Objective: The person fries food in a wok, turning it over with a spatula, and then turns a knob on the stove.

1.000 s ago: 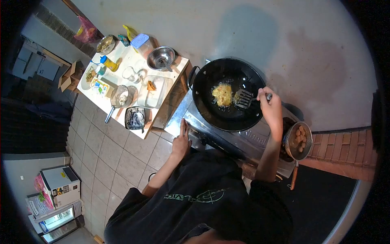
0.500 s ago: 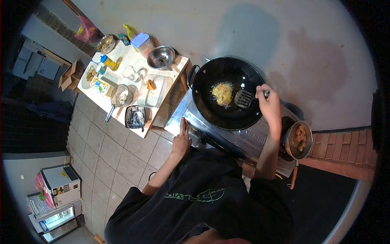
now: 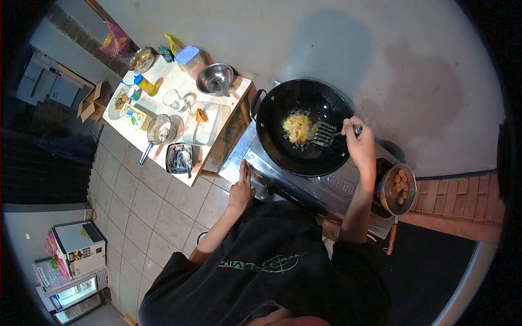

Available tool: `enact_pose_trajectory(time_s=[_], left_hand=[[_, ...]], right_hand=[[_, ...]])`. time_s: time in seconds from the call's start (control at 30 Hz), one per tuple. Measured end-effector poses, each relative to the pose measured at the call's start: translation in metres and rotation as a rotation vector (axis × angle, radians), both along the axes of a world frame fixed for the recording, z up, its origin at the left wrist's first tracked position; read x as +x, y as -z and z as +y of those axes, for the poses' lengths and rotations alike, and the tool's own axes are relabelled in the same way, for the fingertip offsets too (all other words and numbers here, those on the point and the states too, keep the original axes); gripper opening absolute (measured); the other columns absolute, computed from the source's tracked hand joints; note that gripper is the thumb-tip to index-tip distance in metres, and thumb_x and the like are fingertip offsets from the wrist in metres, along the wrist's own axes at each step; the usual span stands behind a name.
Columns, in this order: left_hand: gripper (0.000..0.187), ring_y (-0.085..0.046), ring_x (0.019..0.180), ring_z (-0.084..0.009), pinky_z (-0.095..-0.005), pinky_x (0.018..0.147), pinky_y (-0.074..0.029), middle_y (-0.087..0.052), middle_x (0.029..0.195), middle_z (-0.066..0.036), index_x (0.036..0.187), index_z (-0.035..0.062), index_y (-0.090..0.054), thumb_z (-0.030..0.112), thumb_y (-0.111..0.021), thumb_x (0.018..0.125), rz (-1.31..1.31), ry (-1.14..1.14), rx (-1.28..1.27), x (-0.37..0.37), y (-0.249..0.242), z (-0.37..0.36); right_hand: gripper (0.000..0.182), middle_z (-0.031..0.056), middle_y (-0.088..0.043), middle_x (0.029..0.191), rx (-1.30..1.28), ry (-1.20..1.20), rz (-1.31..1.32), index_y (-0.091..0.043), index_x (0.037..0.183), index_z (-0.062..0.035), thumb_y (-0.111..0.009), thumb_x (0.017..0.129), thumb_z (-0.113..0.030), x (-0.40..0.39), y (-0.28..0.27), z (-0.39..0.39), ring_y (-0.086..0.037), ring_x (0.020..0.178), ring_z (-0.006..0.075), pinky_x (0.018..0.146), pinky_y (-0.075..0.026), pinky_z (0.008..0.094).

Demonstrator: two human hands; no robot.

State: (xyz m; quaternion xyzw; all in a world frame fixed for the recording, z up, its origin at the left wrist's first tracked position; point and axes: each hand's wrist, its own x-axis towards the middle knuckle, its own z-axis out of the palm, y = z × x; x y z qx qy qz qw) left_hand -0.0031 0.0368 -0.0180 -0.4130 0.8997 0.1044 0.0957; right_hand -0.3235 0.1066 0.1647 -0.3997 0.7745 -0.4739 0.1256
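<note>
My right hand (image 3: pixel 360 142) is closed round the handle of a slotted spatula (image 3: pixel 324 133). The spatula's head is inside a large black wok (image 3: pixel 304 162), at the right edge of a yellow, battered piece of food (image 3: pixel 297 129) with bubbling oil around it. My left hand (image 3: pixel 242 188) lies at the front left edge of the metal gas stove (image 3: pixel 239 153), fingers stretched out, with nothing in it. A small pan (image 3: pixel 389 190) with several brown pieces sits on the stove's right side.
On the left, a table (image 3: pixel 157 101) carries a steel bowl (image 3: pixel 215 79), a clear tray (image 3: pixel 208 136) with one fried piece, a black dish (image 3: pixel 179 158), a saucepan (image 3: pixel 160 129) and a yellow bottle (image 3: pixel 145 85). A wall (image 3: pixel 424 65) rises behind the stove.
The spatula's head has moved slightly left, up to the side of the frying food. My left hand stays at the stove's edge.
</note>
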Motion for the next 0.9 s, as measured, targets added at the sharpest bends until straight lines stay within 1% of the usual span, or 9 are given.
enact_pose_trajectory(time_s=[0.13, 0.2, 0.33, 0.43, 0.5, 0.63, 0.73, 0.8, 0.9], left_hand=[[0.095, -0.07, 0.073, -0.0273, -0.033, 0.06, -0.057, -0.001, 0.159, -0.022, 0.15, -0.0022, -0.018, 0.029, -0.071, 0.078, -0.006, -0.01, 0.005, -0.0011, -0.0018, 0.0017], [0.095, -0.07, 0.074, -0.0273, -0.0329, 0.06, -0.057, -0.001, 0.159, -0.022, 0.15, -0.0022, -0.018, 0.029, -0.071, 0.078, -0.012, -0.007, 0.007, -0.0018, -0.0036, 0.0014], [0.095, -0.07, 0.074, -0.0271, -0.0324, 0.059, -0.056, 0.0, 0.159, -0.022, 0.15, -0.0024, -0.018, 0.029, -0.071, 0.078, -0.019, 0.005, -0.014, 0.0009, 0.0027, 0.0], [0.094, -0.07, 0.075, -0.0267, -0.0322, 0.06, -0.056, 0.0, 0.159, -0.022, 0.15, -0.0023, -0.018, 0.029, -0.07, 0.078, -0.005, 0.003, 0.003, 0.0002, 0.0011, 0.0002], [0.094, -0.071, 0.076, -0.0263, -0.0321, 0.06, -0.056, 0.0, 0.159, -0.022, 0.15, -0.0023, -0.018, 0.029, -0.07, 0.078, 0.002, 0.002, 0.002, 0.0011, 0.0029, 0.0006], [0.094, -0.071, 0.077, -0.0255, -0.0318, 0.06, -0.056, 0.0, 0.159, -0.021, 0.15, -0.002, -0.018, 0.03, -0.07, 0.079, -0.018, 0.006, 0.011, 0.0011, -0.0004, -0.0008], [0.094, -0.071, 0.076, -0.0253, -0.032, 0.06, -0.056, 0.0, 0.159, -0.021, 0.15, -0.0019, -0.018, 0.029, -0.07, 0.078, -0.005, -0.003, 0.008, 0.0006, -0.0004, -0.0002], [0.094, -0.07, 0.076, -0.0254, -0.032, 0.06, -0.056, -0.001, 0.159, -0.02, 0.15, -0.0017, -0.018, 0.029, -0.071, 0.078, -0.016, -0.008, 0.018, -0.001, -0.0014, -0.0005], [0.095, -0.07, 0.075, -0.0256, -0.0322, 0.059, -0.056, -0.001, 0.16, -0.02, 0.15, -0.0015, -0.019, 0.028, -0.071, 0.077, -0.006, -0.012, 0.014, 0.0003, -0.0033, -0.0013]], right_hand=[[0.033, 0.008, -0.03, 0.058, 0.035, 0.021, -0.123, -0.046, 0.071, 0.0025, -0.056, 0.095, -0.018, 0.0027, -0.0027, -0.0006, -0.029, 0.056, 0.0121, 0.052, -0.03, 0.033], [0.033, 0.0079, -0.031, 0.057, 0.08, 0.019, 0.06, -0.047, 0.072, 0.0025, -0.055, 0.095, -0.019, 0.0047, -0.0014, -0.0038, -0.029, 0.056, 0.0119, 0.052, -0.03, 0.0326], [0.033, 0.0073, -0.031, 0.057, 0.034, 0.01, 0.029, -0.047, 0.071, 0.0022, -0.055, 0.096, -0.019, 0.0046, 0.0008, -0.0039, -0.029, 0.056, 0.0119, 0.052, -0.029, 0.0326], [0.033, 0.0081, -0.03, 0.058, 0.031, 0.049, -0.165, -0.046, 0.072, 0.0027, -0.055, 0.095, -0.019, 0.0052, -0.0019, -0.0035, -0.028, 0.056, 0.0123, 0.052, -0.029, 0.0328], [0.033, 0.008, -0.03, 0.058, 0.059, 0.016, 0.022, -0.046, 0.071, 0.0025, -0.055, 0.095, -0.019, 0.0038, 0.0005, -0.0051, -0.029, 0.057, 0.0122, 0.053, -0.029, 0.0326], [0.033, 0.0083, -0.031, 0.058, 0.059, 0.021, 0.011, -0.046, 0.071, 0.0025, -0.055, 0.095, -0.019, 0.006, 0.0009, -0.0042, -0.029, 0.057, 0.0125, 0.053, -0.029, 0.0325], [0.034, 0.0083, -0.032, 0.057, 0.008, 0.052, -0.169, -0.046, 0.071, 0.0024, -0.054, 0.096, -0.019, 0.0052, 0.0027, -0.0022, -0.03, 0.057, 0.0126, 0.053, -0.03, 0.0327], [0.034, -0.0002, -0.04, 0.057, 0.052, 0.022, 0.02, -0.051, 0.067, -0.0031, -0.053, 0.096, -0.019, 0.005, 0.0052, -0.0037, -0.037, 0.056, 0.0082, 0.054, -0.029, 0.0286], [0.033, 0.0002, -0.04, 0.057, 0.083, 0.044, -0.015, -0.051, 0.067, -0.0032, -0.053, 0.096, -0.02, 0.0099, 0.0007, -0.0028, -0.037, 0.056, 0.0085, 0.054, -0.029, 0.0287]])
